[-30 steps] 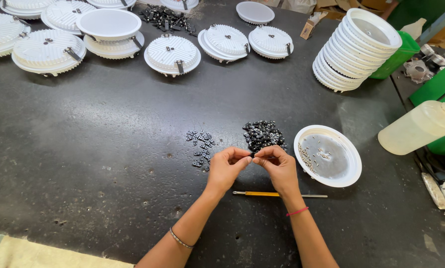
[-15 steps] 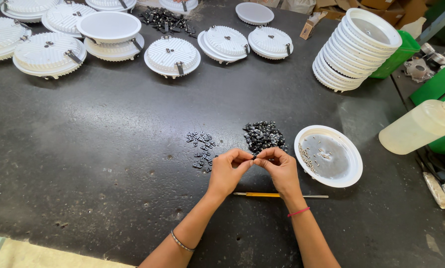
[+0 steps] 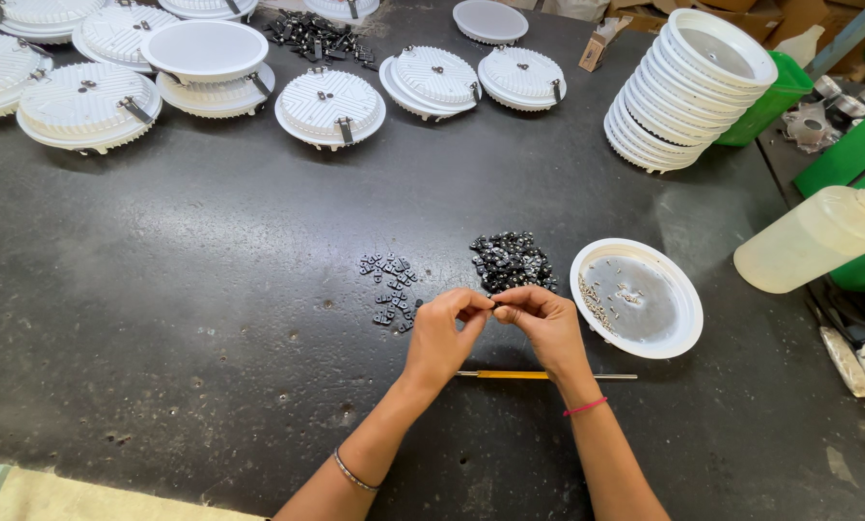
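Observation:
My left hand (image 3: 444, 336) and my right hand (image 3: 544, 326) meet fingertip to fingertip over the dark table, pinching a tiny black part (image 3: 491, 307) between them. Just beyond the fingers lies a dense heap of small black parts (image 3: 510, 260). To its left, several black parts are scattered loosely (image 3: 388, 286). A white round dish (image 3: 685, 314) holding small screws sits to the right of my right hand. A thin tool with a yellow handle (image 3: 529, 374) lies on the table under my wrists.
White round lamp housings (image 3: 331, 104) lie in a row along the far edge, with a leaning stack of white rings (image 3: 685, 89) at the back right. A pale plastic bottle (image 3: 813, 239) lies at the right, beside green bins (image 3: 862, 145). Another heap of black clips (image 3: 317, 36) sits far back.
Both hands stay joined at the fingertips with only small finger movement. The view has shifted slightly; nothing on the table has moved.

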A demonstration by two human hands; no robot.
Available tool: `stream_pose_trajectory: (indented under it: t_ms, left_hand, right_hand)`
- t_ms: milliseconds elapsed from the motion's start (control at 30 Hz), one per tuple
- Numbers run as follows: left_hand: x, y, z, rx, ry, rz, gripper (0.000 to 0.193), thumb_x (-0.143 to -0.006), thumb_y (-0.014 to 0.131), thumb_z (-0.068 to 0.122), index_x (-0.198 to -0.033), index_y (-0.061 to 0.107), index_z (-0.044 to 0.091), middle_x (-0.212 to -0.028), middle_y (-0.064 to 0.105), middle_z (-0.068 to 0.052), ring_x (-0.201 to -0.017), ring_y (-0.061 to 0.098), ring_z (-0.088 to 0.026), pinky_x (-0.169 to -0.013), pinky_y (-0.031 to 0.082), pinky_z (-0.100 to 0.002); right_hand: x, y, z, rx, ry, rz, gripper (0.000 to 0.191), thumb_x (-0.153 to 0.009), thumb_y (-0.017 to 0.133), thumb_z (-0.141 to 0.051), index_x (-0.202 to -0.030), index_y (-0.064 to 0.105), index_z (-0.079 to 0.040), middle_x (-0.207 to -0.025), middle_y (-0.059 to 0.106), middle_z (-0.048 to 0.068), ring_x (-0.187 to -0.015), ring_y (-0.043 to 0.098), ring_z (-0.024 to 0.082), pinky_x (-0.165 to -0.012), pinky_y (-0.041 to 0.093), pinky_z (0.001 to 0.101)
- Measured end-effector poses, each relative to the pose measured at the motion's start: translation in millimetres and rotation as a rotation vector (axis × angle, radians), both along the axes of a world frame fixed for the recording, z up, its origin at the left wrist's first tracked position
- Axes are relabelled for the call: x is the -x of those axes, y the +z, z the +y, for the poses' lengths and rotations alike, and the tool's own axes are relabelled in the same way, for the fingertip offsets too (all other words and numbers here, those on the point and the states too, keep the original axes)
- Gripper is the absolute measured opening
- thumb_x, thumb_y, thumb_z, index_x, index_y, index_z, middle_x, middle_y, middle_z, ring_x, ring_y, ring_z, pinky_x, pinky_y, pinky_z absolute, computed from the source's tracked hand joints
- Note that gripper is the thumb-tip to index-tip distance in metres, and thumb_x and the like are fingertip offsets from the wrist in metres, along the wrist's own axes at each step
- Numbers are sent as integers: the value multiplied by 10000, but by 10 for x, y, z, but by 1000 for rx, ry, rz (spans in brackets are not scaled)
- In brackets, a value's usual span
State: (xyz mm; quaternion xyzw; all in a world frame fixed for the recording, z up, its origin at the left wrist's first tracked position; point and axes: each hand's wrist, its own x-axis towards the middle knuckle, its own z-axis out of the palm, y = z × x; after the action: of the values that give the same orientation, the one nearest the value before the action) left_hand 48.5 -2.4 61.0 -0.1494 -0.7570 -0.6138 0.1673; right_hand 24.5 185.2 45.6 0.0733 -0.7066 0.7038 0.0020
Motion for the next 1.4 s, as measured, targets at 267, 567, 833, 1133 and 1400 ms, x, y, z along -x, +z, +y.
stream_pose_trajectory:
  t_ms: [267,567,833,1133,1400]
  left_hand:
    - [-26,2,25,10,4,63,135,-841,723,-20,-970,709,20,-873,725,-93,-764,717,-197,-715,577,-314]
    - [-25,-8,40,67,25,123,133,-833,723,-30,-955,702,19,-885,718,-104,-759,712,-225,-708,568,-330]
    - [-2,-80,56,42,25,67,121,-855,732,-5,-972,712,18,-904,731,-95,-760,721,-170,-699,577,-302]
    - [180,-300,-67,-649,-155,-430,208,-868,779,68,-1066,756,11,-974,748,-23,-881,658,-81,-826,525,-240]
    - [241,-393,-141,-795,-209,-411,124,-867,737,-2,-944,648,35,-1073,732,-109,-955,671,-145,-902,536,-302]
  right_hand:
    - [13,-62,26,16,0,18,151,-856,743,39,-1001,760,1,-927,771,49,-856,697,94,-816,564,254]
    - [9,-172,7,4,-25,53,147,-870,684,71,-988,741,6,-902,754,40,-847,689,88,-815,558,249]
    - [-23,-103,-59,-13,-27,56,116,-887,702,26,-998,728,0,-912,739,32,-854,667,81,-815,546,256]
    - [33,283,558,-366,-273,87,225,-901,732,-112,-1120,751,-62,-992,782,39,-896,721,107,-830,570,277]
    - [-56,224,1219,-844,-520,-61,163,-805,806,-160,-962,813,-114,-885,796,64,-811,749,189,-774,552,315]
